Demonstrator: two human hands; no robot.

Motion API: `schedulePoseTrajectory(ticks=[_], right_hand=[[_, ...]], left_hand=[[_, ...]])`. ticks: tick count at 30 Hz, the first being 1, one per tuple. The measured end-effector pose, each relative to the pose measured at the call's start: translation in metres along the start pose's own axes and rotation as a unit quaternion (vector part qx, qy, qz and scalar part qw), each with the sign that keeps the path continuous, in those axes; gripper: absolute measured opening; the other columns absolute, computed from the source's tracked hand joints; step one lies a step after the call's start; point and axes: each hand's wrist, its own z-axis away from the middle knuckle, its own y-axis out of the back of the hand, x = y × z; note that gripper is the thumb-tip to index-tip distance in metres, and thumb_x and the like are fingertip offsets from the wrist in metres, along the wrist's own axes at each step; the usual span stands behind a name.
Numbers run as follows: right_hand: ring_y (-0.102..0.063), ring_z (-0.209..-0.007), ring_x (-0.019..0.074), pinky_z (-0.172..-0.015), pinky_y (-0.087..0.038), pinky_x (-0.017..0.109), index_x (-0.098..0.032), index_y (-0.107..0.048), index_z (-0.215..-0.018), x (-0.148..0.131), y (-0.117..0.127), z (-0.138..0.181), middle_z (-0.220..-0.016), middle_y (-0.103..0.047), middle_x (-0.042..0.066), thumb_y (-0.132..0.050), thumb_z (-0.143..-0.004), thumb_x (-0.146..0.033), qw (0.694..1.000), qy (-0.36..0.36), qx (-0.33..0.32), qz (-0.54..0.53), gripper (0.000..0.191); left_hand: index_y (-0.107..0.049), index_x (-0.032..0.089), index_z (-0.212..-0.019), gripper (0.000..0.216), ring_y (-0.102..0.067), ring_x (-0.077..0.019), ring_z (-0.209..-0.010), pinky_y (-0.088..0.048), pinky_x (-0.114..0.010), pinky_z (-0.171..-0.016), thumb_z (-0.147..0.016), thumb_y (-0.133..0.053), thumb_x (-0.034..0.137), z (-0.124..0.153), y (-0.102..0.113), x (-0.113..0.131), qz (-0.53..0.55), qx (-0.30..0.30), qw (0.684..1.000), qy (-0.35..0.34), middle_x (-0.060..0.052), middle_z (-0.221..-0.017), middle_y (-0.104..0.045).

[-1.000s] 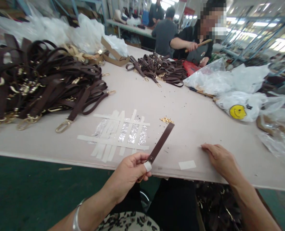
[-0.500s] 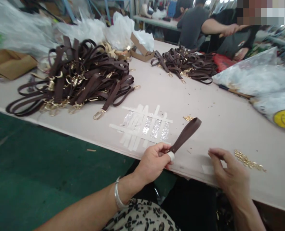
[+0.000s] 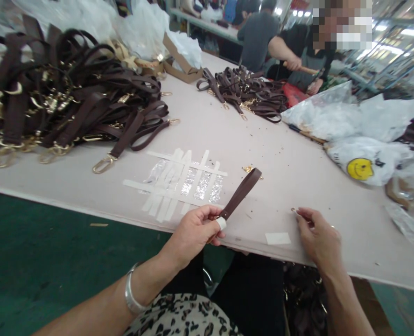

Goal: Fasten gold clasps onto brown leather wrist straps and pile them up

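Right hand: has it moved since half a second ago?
Yes: the right hand has moved rightward, clear of the white rectangle it partly covered then.

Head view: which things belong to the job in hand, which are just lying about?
Likely in the job:
brown strap, held in the left hand
small piece at the fingertips of the right hand
gold-coloured bits beyond the strap
heap of similar straps

Likely just lying about:
smiley-face bag
open cardboard box
floor scrap
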Motion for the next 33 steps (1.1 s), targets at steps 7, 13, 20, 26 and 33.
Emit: schedulePoseTrajectory(ticks=[7,13,20,26,33], right_hand=[[-0.069,-0.081,0.0236,-0.077,-0.053,0.038,-0.022,-0.063,-0.113,0.004,-0.008,-0.015,-0.100,-0.074,0.007,-0.048,-0.093,-0.037,0.995,0.096,-0.005,0.021,0.029],[-0.070,-0.084,0.0249,-0.077,-0.054,0.037,-0.018,-0.061,-0.115,0.006,-0.011,-0.025,-0.093,-0.073,0.009,-0.043,-0.096,-0.030,0.979,0.172,-0.025,0.103,0.029],[-0.070,-0.077,0.0283,-0.071,-0.055,0.042,-0.017,-0.065,-0.110,0.012,-0.012,-0.041,-0.084,-0.073,0.011,-0.042,-0.087,-0.030,0.978,0.154,-0.031,0.133,0.035],[-0.072,-0.080,0.0283,-0.074,-0.059,0.043,-0.021,-0.068,-0.102,-0.031,-0.005,-0.022,-0.089,-0.076,0.008,-0.060,-0.082,-0.049,0.989,0.032,-0.058,-0.129,0.036],[-0.071,-0.085,0.0177,-0.075,-0.056,0.027,-0.025,-0.067,-0.102,-0.142,0.000,0.040,-0.095,-0.074,0.001,-0.068,-0.089,-0.033,0.937,0.131,-0.078,-0.315,0.014]], left_hand=[[-0.064,0.013,-0.099,0.027,-0.056,-0.0071,-0.050,-0.044,-0.019,-0.050,-0.074,-0.063,0.022,0.000,0.000,0.001,0.000,-0.003,1.000,0.005,0.004,-0.064,-0.064],[-0.064,0.012,-0.100,0.027,-0.056,-0.0071,-0.049,-0.043,-0.019,-0.050,-0.073,-0.061,0.019,0.000,0.002,0.001,0.009,-0.010,1.000,0.022,0.003,-0.062,-0.064],[-0.064,0.012,-0.104,0.029,-0.057,-0.0070,-0.050,-0.047,-0.019,-0.051,-0.076,-0.064,0.019,-0.002,0.003,-0.010,0.027,-0.011,1.000,0.008,0.003,-0.066,-0.064],[-0.065,0.011,-0.103,0.026,-0.060,-0.0088,-0.055,-0.050,-0.019,-0.049,-0.078,-0.066,0.022,-0.002,0.000,-0.016,0.046,-0.011,0.999,-0.014,0.002,-0.068,-0.061],[-0.066,0.013,-0.100,0.022,-0.059,-0.0085,-0.056,-0.047,-0.016,-0.046,-0.081,-0.064,0.024,-0.001,-0.004,-0.019,0.007,-0.009,0.999,-0.044,0.001,-0.070,-0.061]])
